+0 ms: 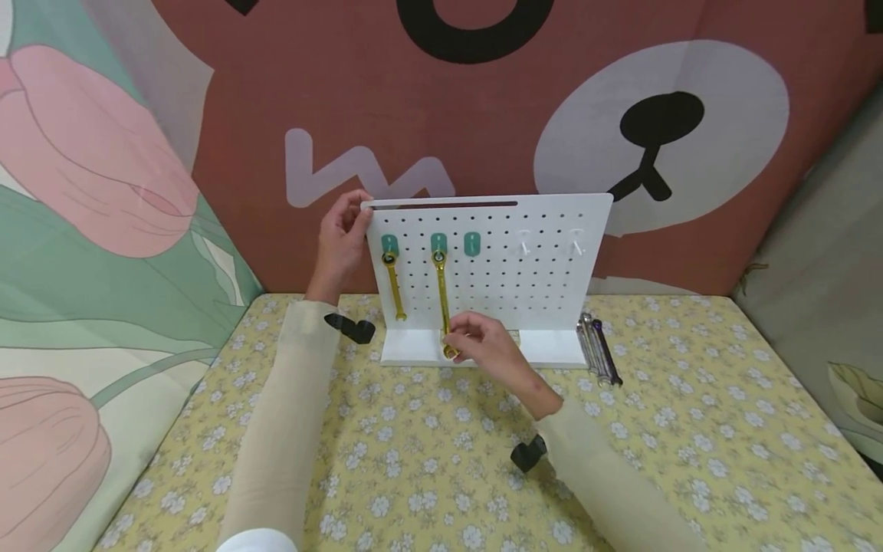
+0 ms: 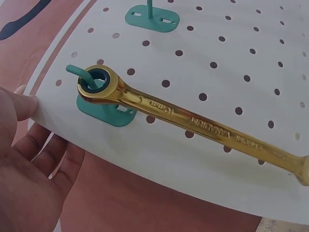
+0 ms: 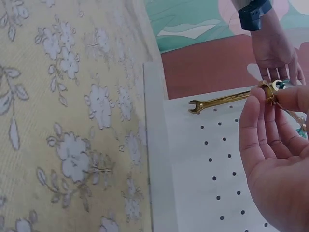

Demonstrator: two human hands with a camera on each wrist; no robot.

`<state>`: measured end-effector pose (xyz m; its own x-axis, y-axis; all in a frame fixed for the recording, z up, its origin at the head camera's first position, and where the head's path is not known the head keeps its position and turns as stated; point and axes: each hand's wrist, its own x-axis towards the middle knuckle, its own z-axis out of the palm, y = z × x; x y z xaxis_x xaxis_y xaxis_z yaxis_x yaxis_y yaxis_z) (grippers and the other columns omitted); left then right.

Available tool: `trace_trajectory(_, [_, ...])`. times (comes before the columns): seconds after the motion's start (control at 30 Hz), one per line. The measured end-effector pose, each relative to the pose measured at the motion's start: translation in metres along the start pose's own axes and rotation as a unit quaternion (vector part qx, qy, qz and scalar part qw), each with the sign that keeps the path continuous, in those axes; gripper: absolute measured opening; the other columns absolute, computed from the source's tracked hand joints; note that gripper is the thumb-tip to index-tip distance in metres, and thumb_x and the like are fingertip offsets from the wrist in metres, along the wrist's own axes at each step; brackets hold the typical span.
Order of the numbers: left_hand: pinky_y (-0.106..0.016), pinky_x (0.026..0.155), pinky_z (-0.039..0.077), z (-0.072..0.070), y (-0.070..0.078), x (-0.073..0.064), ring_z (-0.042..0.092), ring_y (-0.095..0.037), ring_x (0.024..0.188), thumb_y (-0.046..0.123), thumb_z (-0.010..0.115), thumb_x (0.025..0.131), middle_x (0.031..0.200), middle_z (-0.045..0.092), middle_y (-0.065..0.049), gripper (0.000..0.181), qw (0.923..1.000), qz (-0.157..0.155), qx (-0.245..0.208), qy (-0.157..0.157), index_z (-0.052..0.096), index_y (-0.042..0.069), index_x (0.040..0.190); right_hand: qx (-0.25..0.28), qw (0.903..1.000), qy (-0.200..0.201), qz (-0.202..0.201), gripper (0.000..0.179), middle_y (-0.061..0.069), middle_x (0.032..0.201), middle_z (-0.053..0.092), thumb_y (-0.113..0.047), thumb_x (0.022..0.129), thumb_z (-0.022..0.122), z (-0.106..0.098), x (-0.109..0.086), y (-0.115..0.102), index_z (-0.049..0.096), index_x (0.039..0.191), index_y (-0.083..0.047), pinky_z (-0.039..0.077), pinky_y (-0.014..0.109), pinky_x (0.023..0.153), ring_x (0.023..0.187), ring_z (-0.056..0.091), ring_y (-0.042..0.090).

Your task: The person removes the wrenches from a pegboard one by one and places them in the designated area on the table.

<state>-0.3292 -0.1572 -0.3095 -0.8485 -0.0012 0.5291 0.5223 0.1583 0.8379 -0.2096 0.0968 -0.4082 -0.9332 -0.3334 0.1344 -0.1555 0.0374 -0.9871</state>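
My left hand [image 1: 341, 238] holds the upper left corner of a white pegboard [image 1: 497, 299], thumb in front and fingers behind its edge. A shorter gold combination wrench [image 1: 395, 287] hangs by its ring from the leftmost green hook [image 1: 389, 244]; the left wrist view shows the hook tip [image 2: 79, 72] poking through that ring. The ring of a longer gold wrench [image 1: 443, 291] is at the second green hook [image 1: 438, 244]. With thumb and fingertips, my right hand [image 1: 486, 345] pinches this wrench's lower end, partly covering it.
A third green hook [image 1: 472, 244] carries nothing. Two clear hooks [image 1: 524, 244] sit farther right. Several silver and dark wrenches [image 1: 599, 349] lie on the flowered tablecloth [image 1: 414, 445] beside the board's white base [image 1: 552, 349]. A printed cloth backdrop [image 1: 483, 115] rises behind.
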Motion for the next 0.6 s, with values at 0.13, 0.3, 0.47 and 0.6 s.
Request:
trace_trajectory(0.13, [-0.037,0.075,0.047,0.000,-0.001,0.001,0.055,-0.022,0.085,0.019,0.057,0.108,0.098,0.059,-0.011,0.022,1.0000,0.001,-0.004,-0.003,0.062,0.007,0.125,0.012,0.9999,-0.007,0.006,0.023,0.014,0.101,0.069,-0.014,0.101,0.067,-0.002,-0.004,-0.006,0.064,0.117,0.003,0.054,0.060,0.084,0.088,0.069,0.025])
trace_trajectory(0.3, [-0.034,0.074,0.047,0.000,-0.001,0.001,0.055,-0.021,0.086,0.019,0.057,0.108,0.100,0.059,-0.012,0.025,1.0000,0.002,-0.005,0.000,0.061,0.004,0.127,0.014,0.9998,-0.007,0.015,0.023,0.013,0.101,0.069,-0.013,0.100,0.068,0.000,-0.006,-0.012,0.064,0.116,0.003,0.053,0.062,0.084,0.086,0.070,0.025])
trace_trajectory(0.47, [-0.032,0.075,0.048,0.000,-0.001,0.001,0.056,-0.020,0.087,0.020,0.058,0.107,0.100,0.060,-0.008,0.020,1.0000,-0.002,-0.001,0.003,0.063,0.010,0.123,0.007,0.9997,-0.007,0.023,0.024,0.013,0.099,0.070,-0.013,0.100,0.069,0.001,-0.008,-0.019,0.065,0.116,0.003,0.055,0.058,0.083,0.084,0.070,0.025])
trace_trajectory(0.6, [-0.036,0.075,0.048,0.001,-0.001,0.001,0.056,-0.020,0.086,0.020,0.057,0.108,0.099,0.060,-0.008,0.018,1.0000,0.001,-0.002,0.002,0.063,0.011,0.122,0.005,0.9996,-0.007,0.028,0.024,0.014,0.100,0.070,-0.014,0.099,0.070,0.002,-0.010,-0.024,0.065,0.116,0.003,0.057,0.053,0.082,0.085,0.071,0.026])
